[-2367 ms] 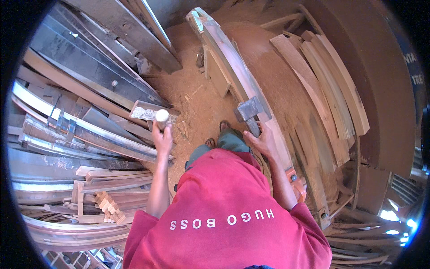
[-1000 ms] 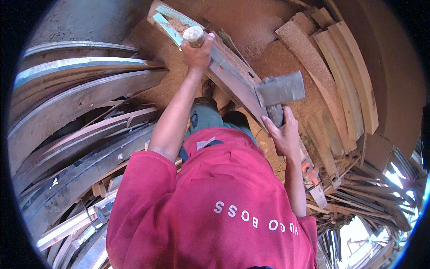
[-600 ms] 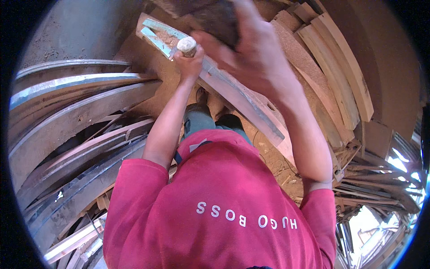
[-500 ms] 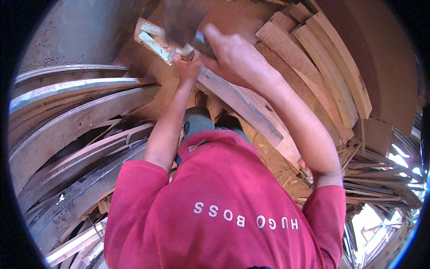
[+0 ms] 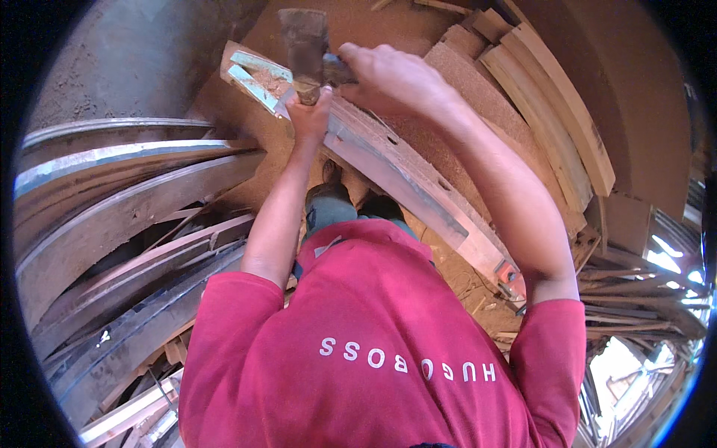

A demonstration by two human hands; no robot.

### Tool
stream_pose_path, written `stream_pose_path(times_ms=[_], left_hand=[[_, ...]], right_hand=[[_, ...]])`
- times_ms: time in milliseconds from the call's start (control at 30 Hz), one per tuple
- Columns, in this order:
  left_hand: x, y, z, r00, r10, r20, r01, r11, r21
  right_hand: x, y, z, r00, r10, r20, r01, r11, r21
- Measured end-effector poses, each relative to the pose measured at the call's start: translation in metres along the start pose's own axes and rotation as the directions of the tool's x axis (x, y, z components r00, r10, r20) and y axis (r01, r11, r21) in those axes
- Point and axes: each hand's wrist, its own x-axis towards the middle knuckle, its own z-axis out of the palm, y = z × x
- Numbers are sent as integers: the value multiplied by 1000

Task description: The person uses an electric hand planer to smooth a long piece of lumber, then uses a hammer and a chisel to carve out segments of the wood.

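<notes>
Both arms (image 5: 493, 164) reach forward; left fingers (image 5: 323, 106) grip a handle (image 5: 307, 95), right fingers (image 5: 358, 57) an axe (image 5: 305, 46).

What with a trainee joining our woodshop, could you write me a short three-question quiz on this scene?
1. Multiple choice: where in the picture is the right hand relative to the left hand? A: below it; B: to its left; C: up and to its right.
2. True or false: the left hand holds the short-handled tool with a dark, flat metal head.
3. Open: what lies between the two pale turquoise strips at the far end of the long wooden beam?

Key:
1. C.
2. False: the right hand holds that tool; the left grips a round wooden handle.
3. Loose brown wood shavings.
</notes>
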Motion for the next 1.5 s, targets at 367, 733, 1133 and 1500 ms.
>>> stream_pose_path(times_ms=[367,733,1133,1500], left_hand=[[7,-7,3,997,75,-5,-75,995,-67],[73,-20,-18,870,-373,322,410,911,-53],[-85,28,37,465,129,876,-587,786,196],[-86,-18,20,468,320,824,-664,743,88]], right_hand=[[-14,-6,9,996,84,-3,-83,992,90],[-188,39,124,815,567,124,-515,608,604],[-299,-9,145,450,865,222,-523,53,851],[-288,-22,128,513,830,218,-471,60,880]])
